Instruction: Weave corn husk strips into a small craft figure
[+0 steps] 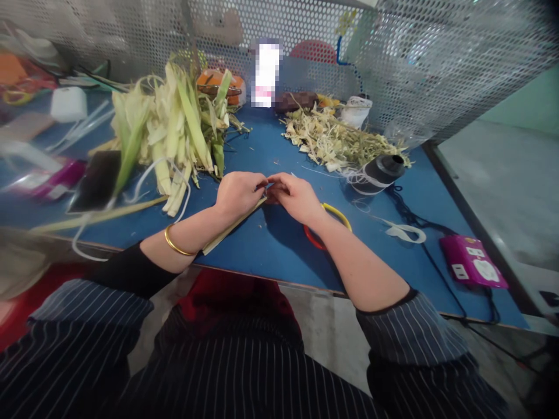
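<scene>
My left hand point(240, 191) and my right hand point(293, 196) meet fingertip to fingertip over the blue table. Both are closed in a pinch at the upper end of a narrow corn husk strip point(236, 226). From there the strip slants down under my left wrist towards the table's front edge. The fingertips hide just how its end is held. Partly beneath my right wrist lie scissors with a yellow and red handle point(343, 216); their blades are mostly hidden.
A heap of corn husks point(174, 128) lies at back left, husk scraps point(336, 139) at back right. Right of me are a black thread spool point(379, 173), a white ribbon loop point(408, 234) and a magenta box point(474, 261) with black cables. Perforated metal point(301, 35) stands behind the table.
</scene>
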Action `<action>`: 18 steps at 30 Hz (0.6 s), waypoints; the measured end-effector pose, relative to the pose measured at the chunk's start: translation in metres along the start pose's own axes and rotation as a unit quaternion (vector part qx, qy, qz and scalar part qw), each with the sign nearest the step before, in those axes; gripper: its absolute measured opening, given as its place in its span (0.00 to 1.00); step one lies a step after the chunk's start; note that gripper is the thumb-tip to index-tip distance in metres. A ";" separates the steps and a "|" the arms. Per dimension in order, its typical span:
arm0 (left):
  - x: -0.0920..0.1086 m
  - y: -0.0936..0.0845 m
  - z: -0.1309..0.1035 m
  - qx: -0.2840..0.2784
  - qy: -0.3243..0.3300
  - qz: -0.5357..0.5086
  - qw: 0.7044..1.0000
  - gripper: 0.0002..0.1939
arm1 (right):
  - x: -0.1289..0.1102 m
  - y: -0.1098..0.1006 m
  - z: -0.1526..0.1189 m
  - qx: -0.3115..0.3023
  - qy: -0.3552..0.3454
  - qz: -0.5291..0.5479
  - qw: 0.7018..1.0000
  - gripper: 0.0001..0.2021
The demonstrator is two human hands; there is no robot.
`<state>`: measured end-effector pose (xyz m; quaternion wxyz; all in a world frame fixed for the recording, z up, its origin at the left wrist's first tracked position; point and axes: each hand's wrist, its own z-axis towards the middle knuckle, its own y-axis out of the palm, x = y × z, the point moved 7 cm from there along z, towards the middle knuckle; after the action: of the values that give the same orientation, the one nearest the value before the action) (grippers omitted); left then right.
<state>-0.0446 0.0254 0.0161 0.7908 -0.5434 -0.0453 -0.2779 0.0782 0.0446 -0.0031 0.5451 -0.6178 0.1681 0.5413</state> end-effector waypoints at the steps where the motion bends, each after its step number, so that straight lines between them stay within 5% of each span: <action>1: 0.000 0.000 0.000 0.001 -0.001 0.007 1.000 0.11 | 0.001 0.000 0.000 0.001 0.005 0.005 1.000 0.12; 9: 0.009 -0.007 -0.003 0.032 0.032 -0.009 0.999 0.10 | 0.015 0.005 0.001 -0.018 0.102 0.155 0.982 0.11; 18: 0.011 -0.008 -0.006 0.040 0.023 -0.009 0.999 0.12 | 0.019 -0.001 -0.002 0.028 0.152 0.186 0.970 0.09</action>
<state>-0.0410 0.0134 0.0244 0.8102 -0.5044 -0.0432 -0.2956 0.0867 0.0510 -0.0196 0.4199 -0.6349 0.3759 0.5284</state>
